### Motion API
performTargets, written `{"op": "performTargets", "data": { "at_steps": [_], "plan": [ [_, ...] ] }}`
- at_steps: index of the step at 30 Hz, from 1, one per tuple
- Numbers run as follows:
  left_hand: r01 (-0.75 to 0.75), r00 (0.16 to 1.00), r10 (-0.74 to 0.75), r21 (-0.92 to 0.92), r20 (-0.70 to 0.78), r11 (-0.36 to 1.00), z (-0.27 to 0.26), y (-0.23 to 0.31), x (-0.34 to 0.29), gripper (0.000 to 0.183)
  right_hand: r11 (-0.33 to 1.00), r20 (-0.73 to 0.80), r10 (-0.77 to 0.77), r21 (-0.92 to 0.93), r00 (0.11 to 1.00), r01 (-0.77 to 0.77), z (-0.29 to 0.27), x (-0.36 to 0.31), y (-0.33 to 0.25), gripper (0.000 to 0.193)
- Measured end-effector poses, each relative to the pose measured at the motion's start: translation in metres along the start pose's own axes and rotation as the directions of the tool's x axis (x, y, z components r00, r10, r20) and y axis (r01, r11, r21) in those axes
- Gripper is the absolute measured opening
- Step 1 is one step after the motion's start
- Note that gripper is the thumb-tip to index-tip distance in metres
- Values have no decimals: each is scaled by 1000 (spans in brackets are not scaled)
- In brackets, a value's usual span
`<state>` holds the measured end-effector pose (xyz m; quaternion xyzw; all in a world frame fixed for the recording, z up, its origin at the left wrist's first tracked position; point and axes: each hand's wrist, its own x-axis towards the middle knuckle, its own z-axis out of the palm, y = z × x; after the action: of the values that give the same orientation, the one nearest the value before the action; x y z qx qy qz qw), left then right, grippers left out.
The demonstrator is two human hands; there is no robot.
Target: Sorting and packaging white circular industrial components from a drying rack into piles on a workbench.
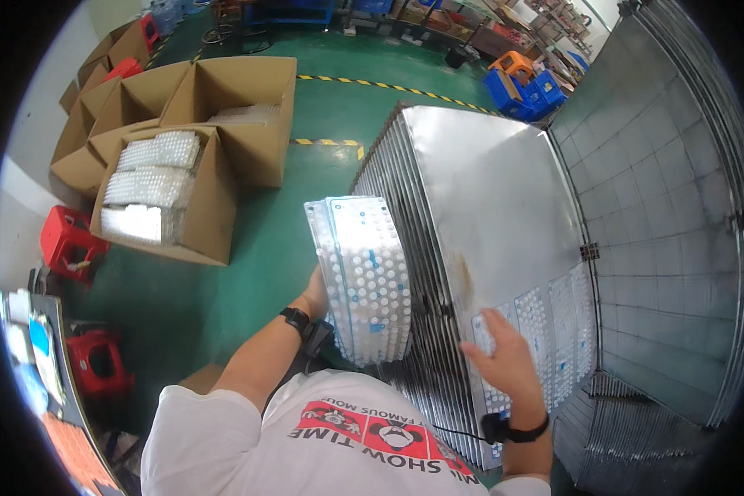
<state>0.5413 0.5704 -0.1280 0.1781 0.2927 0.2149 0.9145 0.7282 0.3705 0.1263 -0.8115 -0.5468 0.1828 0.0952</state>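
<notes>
A thick, bent stack of clear plastic sheets covered in round bumps (370,281) stands upright in front of me. My left hand (315,291) grips its left edge; most of the fingers are hidden behind the stack. Similar dotted sheets (572,322) lie flat on the top metal tray (496,182), at its near right part. Over them hovers my right hand (505,357), fingers apart and nothing in it. Whether it touches the sheets I cannot tell. A dark band is on each wrist.
The tray tops a tall pile of metal trays (422,240); a large metal panel (661,182) rises on the right. Cardboard boxes (215,198), one packed with dotted sheets (153,178), stand at left. Red stools (68,240) and blue crates (522,93) are on the green floor.
</notes>
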Motion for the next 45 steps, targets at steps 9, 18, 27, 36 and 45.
{"op": "performTargets", "data": {
  "at_steps": [9,18,27,36,45],
  "plan": [
    [67,998,-66,-192,7,979,1,-133,-83,69,962,1,272,-7,962,-272,-1,-160,215,78],
    [41,994,-54,-133,-92,990,24,-263,-90,70,971,-136,185,-127,973,-202,72,-160,275,89],
    [88,984,-98,-68,-146,994,26,-269,-90,65,957,-56,197,-203,979,-205,116,-184,151,99],
    [161,979,-173,-114,-109,980,20,-269,-93,66,931,-23,188,-314,982,-186,128,-196,151,106],
    [101,995,-103,-84,-20,991,-5,-287,-72,73,995,233,60,-94,971,-39,88,-189,83,96]
  ]
}}
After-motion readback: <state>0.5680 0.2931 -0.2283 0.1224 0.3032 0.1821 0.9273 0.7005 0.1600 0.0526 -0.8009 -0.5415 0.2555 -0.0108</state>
